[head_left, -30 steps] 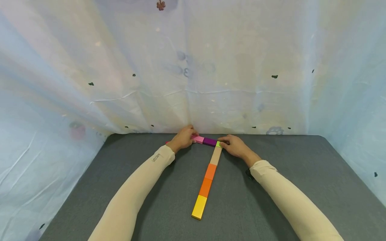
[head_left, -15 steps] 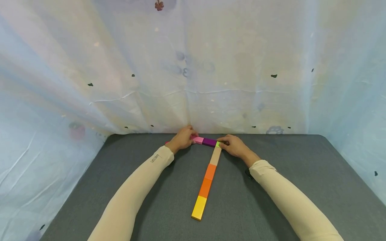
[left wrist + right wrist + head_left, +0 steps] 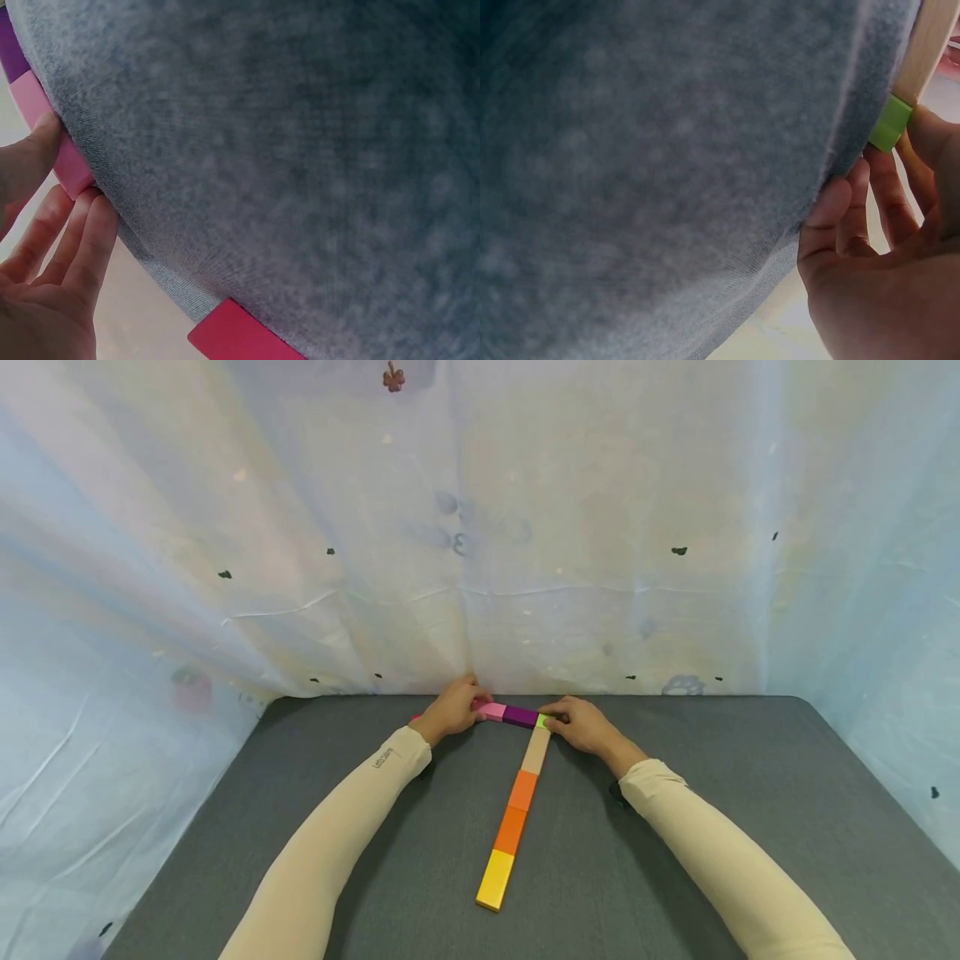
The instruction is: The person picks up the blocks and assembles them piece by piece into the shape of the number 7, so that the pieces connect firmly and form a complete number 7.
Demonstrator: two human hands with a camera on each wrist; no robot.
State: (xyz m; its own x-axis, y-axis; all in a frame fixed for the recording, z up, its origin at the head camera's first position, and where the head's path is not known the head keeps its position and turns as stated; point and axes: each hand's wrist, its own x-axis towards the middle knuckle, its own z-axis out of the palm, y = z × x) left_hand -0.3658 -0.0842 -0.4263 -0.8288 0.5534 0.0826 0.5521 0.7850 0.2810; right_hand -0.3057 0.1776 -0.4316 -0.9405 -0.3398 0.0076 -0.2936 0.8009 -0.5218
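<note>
At the table's far edge, my left hand (image 3: 453, 707) pinches a dark pink block (image 3: 73, 169) between thumb and fingers. It butts against a light pink block (image 3: 493, 711), and a purple block (image 3: 521, 717) continues that row to the right. My right hand (image 3: 587, 727) pinches a small green block (image 3: 891, 124) at the row's right end. From the green block a line runs toward the near side: a plain wooden block (image 3: 536, 751), a light orange block (image 3: 522, 790), a darker orange block (image 3: 510, 829) and a yellow block (image 3: 495, 880).
A crimson block (image 3: 244, 334) lies apart, near the table edge, mostly behind the left wrist in the head view. The grey cloth-covered table (image 3: 675, 827) ends at a pale printed curtain (image 3: 570, 527), which also hangs along both sides.
Both hands stay at the same blocks and the rows keep their layout. Only the head view has shifted very slightly.
</note>
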